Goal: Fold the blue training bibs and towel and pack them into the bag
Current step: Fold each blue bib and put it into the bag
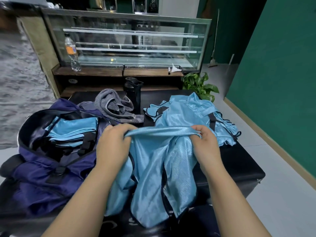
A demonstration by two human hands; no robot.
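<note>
Left hand and right hand — fingers curled round the top edge of a blue bib — beside the open bag, folded bibs inside.

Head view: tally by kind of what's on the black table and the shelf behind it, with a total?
Navy fabric duffel bag: 1
Light blue mesh bib groups: 3 (one gripped by left hand and right hand at, folded stack in bag, loose pile; pieces uncountable)
Grey striped towel: 1
Black sports bottle: 1
Clear plastic bottle, orange label: 1
Total: 7
</note>
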